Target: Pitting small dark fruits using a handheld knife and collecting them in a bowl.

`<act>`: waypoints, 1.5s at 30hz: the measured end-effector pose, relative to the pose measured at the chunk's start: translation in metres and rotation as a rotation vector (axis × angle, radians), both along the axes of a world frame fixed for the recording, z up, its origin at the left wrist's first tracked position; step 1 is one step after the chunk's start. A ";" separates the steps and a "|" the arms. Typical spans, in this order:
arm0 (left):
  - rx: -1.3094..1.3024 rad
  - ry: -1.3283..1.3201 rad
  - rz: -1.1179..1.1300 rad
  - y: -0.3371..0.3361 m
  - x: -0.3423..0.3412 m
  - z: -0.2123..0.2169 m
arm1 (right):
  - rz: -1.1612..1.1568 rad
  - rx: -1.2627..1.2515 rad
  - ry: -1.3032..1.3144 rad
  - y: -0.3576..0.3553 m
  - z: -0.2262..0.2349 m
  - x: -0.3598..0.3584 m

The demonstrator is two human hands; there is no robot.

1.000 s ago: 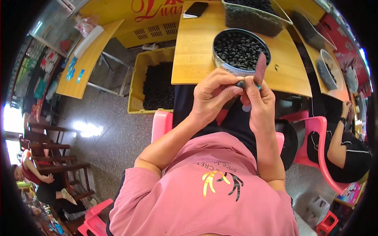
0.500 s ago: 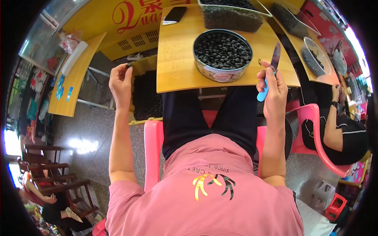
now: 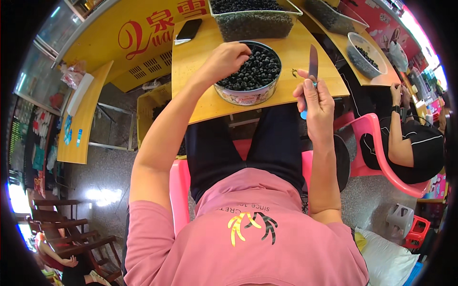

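A round printed tin (image 3: pixel 249 97) on the wooden table is heaped with small, dark, round fruits or nuts (image 3: pixel 256 71) whose kind I cannot make out. My left hand (image 3: pixel 228 61) reaches over the tin's left rim, its fingers curled together at the dark pieces. Whatever lies between those fingertips is hidden. To the right of the tin, my right hand (image 3: pixel 315 100) grips a knife (image 3: pixel 313 59) by its blue handle, blade pointing up. A small brownish scrap (image 3: pixel 294 73) shows beside the right fingertips.
Behind the tin stands a clear rectangular tub (image 3: pixel 255 25) full of dark pieces. A black phone (image 3: pixel 189 29) lies at the table's far left. A yellow crate (image 3: pixel 145 112) is on the floor at left. At right sits another person (image 3: pixel 414 152) on a pink chair (image 3: pixel 381 157).
From above the yellow crate, my left hand has swung right and forward to the tin. My right hand still grips the knife, and the whole view has shifted a little.
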State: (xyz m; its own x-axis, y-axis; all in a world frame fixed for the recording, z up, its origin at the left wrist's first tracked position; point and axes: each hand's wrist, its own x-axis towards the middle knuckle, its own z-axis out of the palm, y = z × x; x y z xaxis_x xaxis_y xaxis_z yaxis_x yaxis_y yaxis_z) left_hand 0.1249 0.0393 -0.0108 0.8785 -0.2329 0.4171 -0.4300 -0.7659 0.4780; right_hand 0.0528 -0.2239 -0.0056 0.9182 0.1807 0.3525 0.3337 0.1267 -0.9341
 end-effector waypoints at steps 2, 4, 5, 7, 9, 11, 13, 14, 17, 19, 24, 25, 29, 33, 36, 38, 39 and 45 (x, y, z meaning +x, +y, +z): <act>0.144 -0.051 0.023 -0.006 0.016 -0.013 | 0.014 -0.023 0.002 0.002 0.003 -0.002; 0.304 -0.048 0.043 -0.013 0.026 -0.015 | 0.017 -0.032 -0.005 0.002 0.004 -0.003; 0.305 -0.047 0.039 -0.013 0.027 -0.016 | 0.026 -0.044 -0.015 0.002 0.003 -0.004; 0.318 -0.026 0.062 -0.014 0.029 -0.016 | 0.034 -0.044 -0.010 0.003 0.002 -0.003; 0.293 -0.024 0.059 -0.012 0.026 -0.017 | 0.044 -0.045 -0.009 0.004 0.001 -0.004; 0.266 -0.025 0.057 -0.007 0.022 -0.015 | 0.062 -0.073 -0.001 0.006 0.000 -0.005; 0.124 0.037 0.017 -0.004 0.015 -0.010 | 0.067 -0.071 -0.009 0.007 -0.005 -0.003; 0.124 0.037 0.015 -0.003 0.010 -0.009 | 0.076 -0.070 -0.015 0.009 -0.006 -0.003; -0.526 0.398 -0.092 -0.016 -0.024 0.007 | 0.085 -0.064 0.045 0.010 -0.009 -0.004; -0.846 0.310 -0.226 -0.026 -0.054 0.013 | 0.082 -0.044 0.047 0.016 -0.009 -0.008; -1.030 0.118 -0.194 -0.066 -0.104 0.008 | 0.095 0.033 0.161 0.029 -0.012 -0.014; -1.030 0.117 -0.192 -0.070 -0.108 0.004 | 0.096 0.032 0.162 0.029 -0.013 -0.016; -0.799 -0.095 -0.144 -0.076 -0.118 -0.010 | 0.212 0.066 0.201 0.028 -0.011 -0.021; -0.894 -0.045 -0.243 -0.074 -0.127 -0.012 | 0.327 0.125 0.338 0.020 -0.005 -0.023; -1.053 0.048 -0.294 -0.077 -0.134 -0.012 | 0.380 0.156 0.370 0.021 -0.005 -0.024; -1.144 0.097 -0.294 -0.080 -0.140 -0.009 | 0.378 0.149 0.347 0.023 -0.004 -0.026; -1.192 0.179 -0.205 -0.083 -0.144 -0.007 | 0.375 0.142 0.321 0.023 -0.003 -0.027; -1.101 0.254 -0.106 -0.080 -0.151 -0.007 | 0.397 0.103 0.304 0.019 -0.005 -0.026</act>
State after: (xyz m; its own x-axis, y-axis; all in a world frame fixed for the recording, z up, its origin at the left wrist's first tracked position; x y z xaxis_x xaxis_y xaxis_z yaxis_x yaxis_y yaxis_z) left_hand -0.0266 -0.0406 -0.0180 0.9646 0.0718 0.2538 -0.2623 0.1594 0.9517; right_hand 0.0271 -0.2049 -0.0102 0.8499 0.5145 0.1141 -0.0439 0.2849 -0.9576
